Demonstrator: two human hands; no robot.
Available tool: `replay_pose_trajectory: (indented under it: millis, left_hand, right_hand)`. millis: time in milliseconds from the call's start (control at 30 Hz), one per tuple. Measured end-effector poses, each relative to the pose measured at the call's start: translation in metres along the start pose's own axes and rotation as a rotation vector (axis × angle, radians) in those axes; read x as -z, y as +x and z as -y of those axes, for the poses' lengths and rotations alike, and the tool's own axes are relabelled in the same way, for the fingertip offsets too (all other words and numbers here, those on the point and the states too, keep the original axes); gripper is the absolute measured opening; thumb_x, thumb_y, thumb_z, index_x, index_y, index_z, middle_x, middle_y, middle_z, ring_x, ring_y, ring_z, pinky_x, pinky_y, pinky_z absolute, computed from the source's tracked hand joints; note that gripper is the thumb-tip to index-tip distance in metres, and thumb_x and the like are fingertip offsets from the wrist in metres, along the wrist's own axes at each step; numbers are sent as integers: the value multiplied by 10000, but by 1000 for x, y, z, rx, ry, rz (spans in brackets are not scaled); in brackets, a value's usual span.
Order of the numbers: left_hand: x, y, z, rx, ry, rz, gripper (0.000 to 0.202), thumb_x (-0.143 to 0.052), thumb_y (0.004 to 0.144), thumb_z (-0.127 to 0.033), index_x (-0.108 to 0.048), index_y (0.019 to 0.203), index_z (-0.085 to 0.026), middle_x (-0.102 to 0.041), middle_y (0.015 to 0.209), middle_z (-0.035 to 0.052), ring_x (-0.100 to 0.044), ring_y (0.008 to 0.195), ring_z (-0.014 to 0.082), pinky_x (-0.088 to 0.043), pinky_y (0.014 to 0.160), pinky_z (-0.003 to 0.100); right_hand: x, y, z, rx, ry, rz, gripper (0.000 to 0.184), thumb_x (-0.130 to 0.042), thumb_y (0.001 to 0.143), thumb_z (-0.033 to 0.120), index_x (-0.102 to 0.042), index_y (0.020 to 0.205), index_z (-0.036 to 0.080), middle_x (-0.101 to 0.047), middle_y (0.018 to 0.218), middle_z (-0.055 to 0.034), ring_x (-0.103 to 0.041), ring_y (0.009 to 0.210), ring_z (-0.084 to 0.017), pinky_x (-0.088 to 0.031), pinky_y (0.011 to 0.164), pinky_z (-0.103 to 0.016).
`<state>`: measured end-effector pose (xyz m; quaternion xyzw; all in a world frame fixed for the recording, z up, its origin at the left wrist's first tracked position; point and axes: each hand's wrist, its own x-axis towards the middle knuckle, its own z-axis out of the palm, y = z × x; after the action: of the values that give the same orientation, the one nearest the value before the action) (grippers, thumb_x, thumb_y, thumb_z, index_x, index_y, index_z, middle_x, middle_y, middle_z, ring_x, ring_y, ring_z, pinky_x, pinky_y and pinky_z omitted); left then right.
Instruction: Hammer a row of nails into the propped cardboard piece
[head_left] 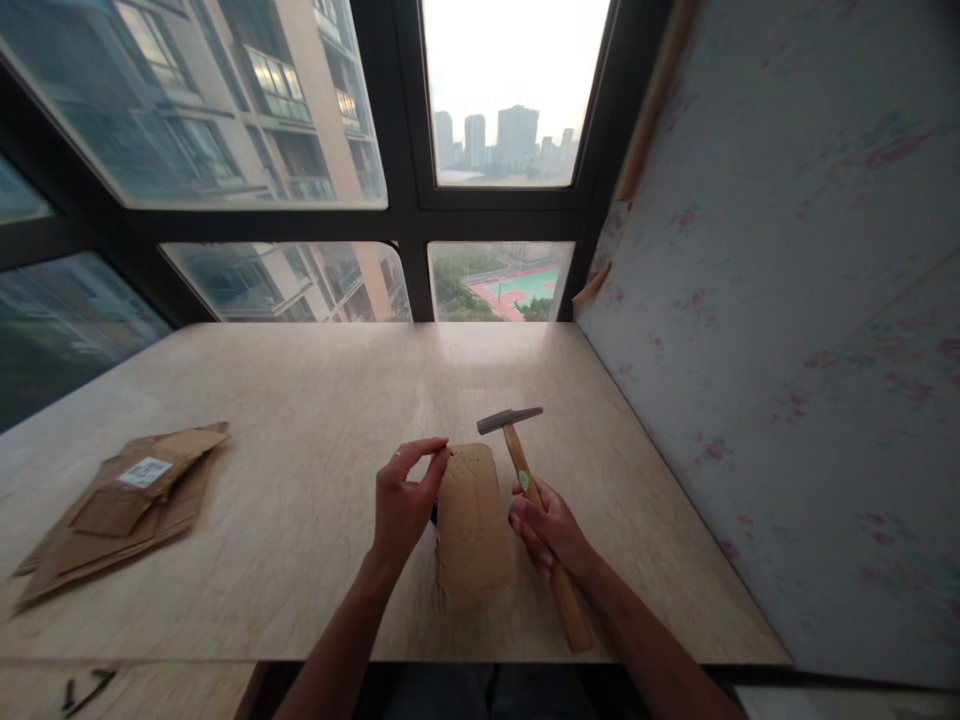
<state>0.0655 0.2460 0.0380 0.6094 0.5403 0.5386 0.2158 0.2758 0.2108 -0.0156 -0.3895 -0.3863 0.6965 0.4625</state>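
While the right hand (551, 528) wraps the wooden handle of the hammer (517, 452), the left hand (401, 500) works at the top-left corner of the brown cardboard piece (474, 535). Hands are apart, one each side of the card.

Right: fingers closed round the handle about midway, green sticker just above the grip. Hammer head sits beyond the card's top-right corner, not over the left fingertips. I can't tell if the head touches the tabletop (300, 410) or hangs above it.

Left: thumb and index tips nearly together at the corner. From my feed I can't tell whether they pinch something small or just the card edge.

Card lies in front of the person, between the hands, long side running away from the body. Small dark marks along its top end. A bit of something blue (434, 512) shows at its left edge; rest of it hidden.

My read: positioning step, left hand placing or steadying, hammer ready but idle. Next move calls for a steady left pinch, head brought over the corner, fingertips kept off the strike line. I'd want light, short taps; card could slide.
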Motion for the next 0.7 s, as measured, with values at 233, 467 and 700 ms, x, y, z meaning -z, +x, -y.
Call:
replay_pose_trajectory:
  millis: [233,467,700]
  left_hand:
    - [-15,29,-1,-212,-17,258,117,-691,828,-223,-768,917,-221,-759,903,52,-718,845,190,-583,802,316]
    - [-22,32,14,-146,11,357,180,-716,815,-225,-754,990,-211,-782,914,56,-746,840,215,-602,797,340]
    - [-28,31,20,-148,9,370,233,-691,827,-219,-734,1056,-214,-785,916,51,-752,838,209,-617,844,370]
  right_hand:
    - [6,2,3,48,5,-67,448,-717,810,556,-440,925,223,-586,570,107,-312,223,-16,-331,187,-135]
    - [7,1,7,36,19,-80,468,-727,791,570,-438,934,231,-601,616,104,-341,232,-19,-350,190,-139]
    - [6,1,6,20,37,-73,458,-730,798,546,-438,951,228,-593,624,107,-342,240,-15,-352,193,-135]
